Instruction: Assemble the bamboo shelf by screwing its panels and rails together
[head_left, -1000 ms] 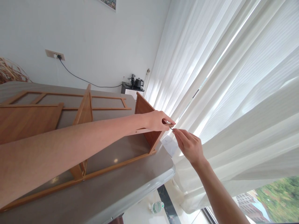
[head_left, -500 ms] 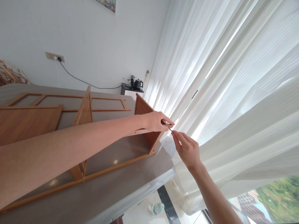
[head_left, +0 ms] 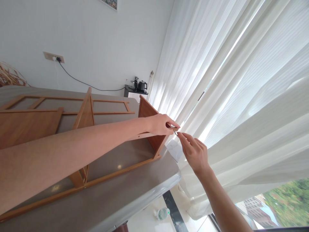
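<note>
A wooden shelf frame [head_left: 120, 168] lies on its side on a grey covered surface, with upright cross panels. My left hand [head_left: 160, 124] reaches across it and is closed over the end of a wooden rail [head_left: 174, 129], beside the right end panel [head_left: 151, 109]. Close to its fingertips, my right hand [head_left: 194, 153] pinches a thin metal hex key [head_left: 175, 132]. The key's tip meets the rail end; my left fingers partly hide the contact point. My left forearm covers the middle of the frame.
A loose wooden panel [head_left: 29, 127] lies at the left, near a ladder-like side frame [head_left: 111, 101]. White curtains [head_left: 224, 96] hang close on the right. A black kettle [head_left: 142, 85] stands on a small cabinet behind. On the floor is a plastic bottle [head_left: 163, 214].
My right hand has turned slightly at the wrist and shifted a little right and down, its fingers still on the key. My left hand keeps its hold. The view has shifted slightly.
</note>
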Demonstrator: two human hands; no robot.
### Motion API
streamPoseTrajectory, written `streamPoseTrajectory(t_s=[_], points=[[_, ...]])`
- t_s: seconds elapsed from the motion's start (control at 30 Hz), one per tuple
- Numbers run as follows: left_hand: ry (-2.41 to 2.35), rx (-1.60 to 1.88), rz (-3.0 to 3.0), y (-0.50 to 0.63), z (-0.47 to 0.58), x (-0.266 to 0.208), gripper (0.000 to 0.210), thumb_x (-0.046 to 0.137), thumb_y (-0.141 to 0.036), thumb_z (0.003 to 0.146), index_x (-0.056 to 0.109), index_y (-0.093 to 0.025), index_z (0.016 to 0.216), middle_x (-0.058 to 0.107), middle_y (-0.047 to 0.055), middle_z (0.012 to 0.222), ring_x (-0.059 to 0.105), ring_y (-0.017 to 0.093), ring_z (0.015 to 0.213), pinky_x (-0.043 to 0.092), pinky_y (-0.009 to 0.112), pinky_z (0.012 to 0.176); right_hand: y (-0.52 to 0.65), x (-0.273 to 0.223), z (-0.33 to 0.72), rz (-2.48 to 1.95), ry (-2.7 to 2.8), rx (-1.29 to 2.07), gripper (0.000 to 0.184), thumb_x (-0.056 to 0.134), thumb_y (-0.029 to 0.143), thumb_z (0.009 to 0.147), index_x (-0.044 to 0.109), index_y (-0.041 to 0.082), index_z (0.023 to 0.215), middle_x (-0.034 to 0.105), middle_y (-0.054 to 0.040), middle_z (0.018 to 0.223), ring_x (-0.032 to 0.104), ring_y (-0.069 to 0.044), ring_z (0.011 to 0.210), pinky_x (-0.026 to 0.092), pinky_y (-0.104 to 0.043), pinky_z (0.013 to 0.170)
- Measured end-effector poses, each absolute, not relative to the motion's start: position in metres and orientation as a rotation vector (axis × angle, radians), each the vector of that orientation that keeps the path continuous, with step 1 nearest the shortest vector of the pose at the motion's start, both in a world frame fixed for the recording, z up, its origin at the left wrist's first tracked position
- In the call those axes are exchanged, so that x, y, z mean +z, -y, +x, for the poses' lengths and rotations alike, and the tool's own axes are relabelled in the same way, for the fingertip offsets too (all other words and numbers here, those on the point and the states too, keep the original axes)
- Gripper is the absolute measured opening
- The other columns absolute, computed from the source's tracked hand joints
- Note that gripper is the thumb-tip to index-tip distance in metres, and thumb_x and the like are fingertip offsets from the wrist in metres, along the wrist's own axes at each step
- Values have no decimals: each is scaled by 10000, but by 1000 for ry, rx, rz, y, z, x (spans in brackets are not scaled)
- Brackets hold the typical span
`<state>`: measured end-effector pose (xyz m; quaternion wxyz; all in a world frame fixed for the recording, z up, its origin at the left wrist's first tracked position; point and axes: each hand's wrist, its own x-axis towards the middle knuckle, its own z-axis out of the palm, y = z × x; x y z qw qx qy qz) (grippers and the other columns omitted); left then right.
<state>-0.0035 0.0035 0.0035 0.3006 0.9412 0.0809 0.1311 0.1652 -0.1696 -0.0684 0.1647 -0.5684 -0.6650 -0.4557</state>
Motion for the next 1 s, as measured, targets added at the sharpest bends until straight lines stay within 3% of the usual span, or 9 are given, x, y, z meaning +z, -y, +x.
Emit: streamPoseTrajectory(t_s=[0.27,0.7,1.0], points=[[-212,326,2505,-3,-5,6,458,605,-409,828,681,-346,1275,706,8,1156,627,168,949,435,222,745,165,-56,168,-1517,2000,-1482,394,556,-27,895,607,149,1244,737,-67,1096,635,-118,725,411,-282,644],[-231,279,2502,3,-12,16,486,576,-348,829,661,-324,1306,715,-1,1093,637,138,849,459,211,742,168,-67,175,-1511,1848,-1402,422,652,16,864,626,210,1237,750,-10,1015,584,-70,636,413,-236,620],[-217,324,2493,-3,-5,8,458,603,-376,821,683,-340,1270,692,3,1172,630,157,973,454,212,804,166,-70,172,-1526,1836,-1392,397,609,10,885,634,207,1228,754,-25,1026,585,-76,627,407,-242,619]])
